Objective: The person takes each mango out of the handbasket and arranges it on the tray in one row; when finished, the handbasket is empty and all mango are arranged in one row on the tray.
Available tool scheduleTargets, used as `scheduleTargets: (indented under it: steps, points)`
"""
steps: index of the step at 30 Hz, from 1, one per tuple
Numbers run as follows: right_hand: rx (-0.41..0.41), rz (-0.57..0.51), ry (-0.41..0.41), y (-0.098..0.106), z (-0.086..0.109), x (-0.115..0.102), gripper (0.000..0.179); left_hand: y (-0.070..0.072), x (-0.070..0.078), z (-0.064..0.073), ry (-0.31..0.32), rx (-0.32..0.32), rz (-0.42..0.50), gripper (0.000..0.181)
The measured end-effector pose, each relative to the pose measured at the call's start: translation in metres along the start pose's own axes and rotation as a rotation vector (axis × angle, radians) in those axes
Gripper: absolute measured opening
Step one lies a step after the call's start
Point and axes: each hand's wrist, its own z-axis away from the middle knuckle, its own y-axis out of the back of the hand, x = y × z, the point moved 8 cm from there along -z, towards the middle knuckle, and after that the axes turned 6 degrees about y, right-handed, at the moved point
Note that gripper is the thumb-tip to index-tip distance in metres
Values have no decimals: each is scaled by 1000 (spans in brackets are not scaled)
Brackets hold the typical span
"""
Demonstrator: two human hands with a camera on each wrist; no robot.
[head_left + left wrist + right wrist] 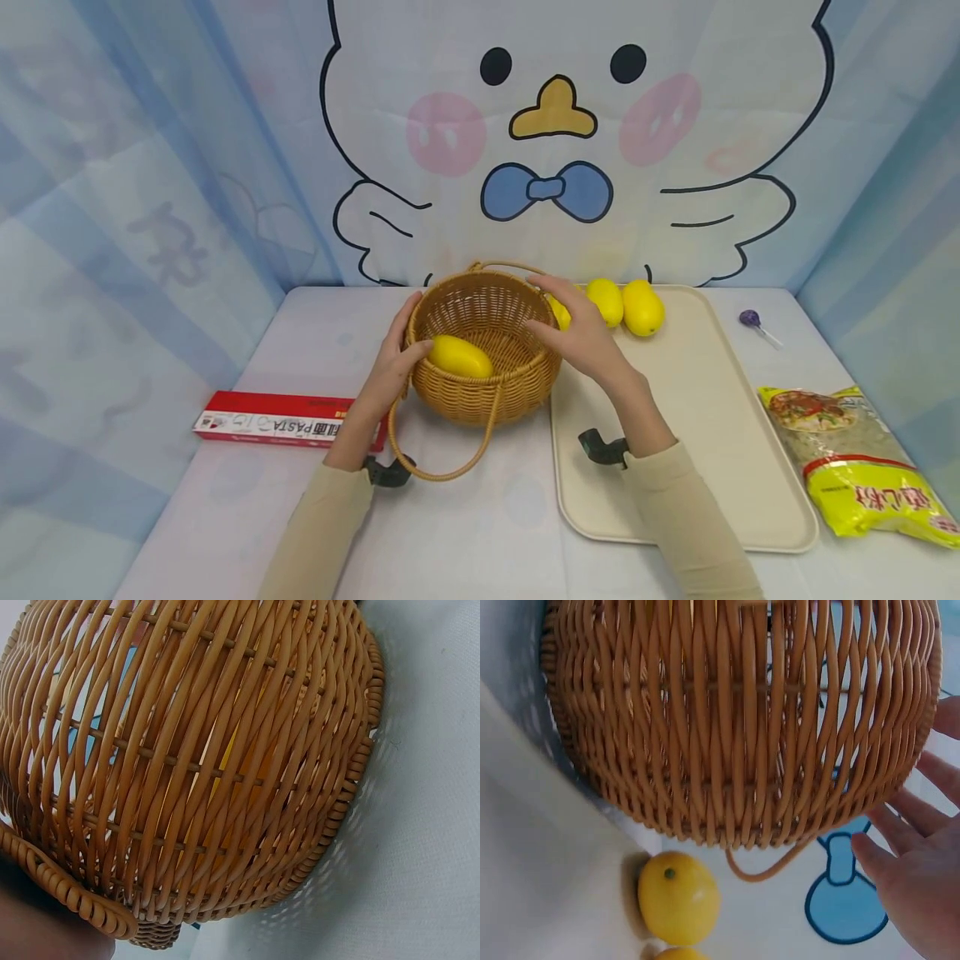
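Note:
A brown wicker basket [517, 396] sits on the white table, its right side by the tray's left edge. Inside lies an elongated yellow fruit [460, 357], lemon-like, also glimpsed through the weave in the left wrist view. My left hand [393, 362] grips the basket's left rim, thumb over the edge. My right hand [581, 329] is at the right rim, fingers spread and fairly straight; whether it bears any weight I cannot tell. In the right wrist view its fingers [907, 817] reach past the wicker wall. One basket handle [442, 477] hangs down in front, the other stands behind.
A beige tray [675, 433] holds yellow fruits [642, 308] along its back edge, one partly hidden by my right hand. On the left lies a red pasta box [277, 417], behind my left forearm. To the right are a purple lollipop [750, 318] and a yellow-green food bag [862, 467].

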Motion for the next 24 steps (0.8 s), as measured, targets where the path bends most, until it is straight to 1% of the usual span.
scheduleTargets:
  steps: [5,9,15,19,24]
  points:
    - [-52,36,95,-13,-4,-17,62,-1,1,0,-26,16,4,71]
    - [-79,55,121,-25,-5,-25,61,-1,2,2,-28,21,-1,71]
    - [-95,26,155,-37,-8,-38,58,1,0,3,-12,20,-2,71]
    - [-151,60,117,-45,-11,-45,58,3,-1,3,-5,31,-2,71]
    - [-261,135,32,-59,-15,-48,59,1,0,1,-22,22,-3,71]
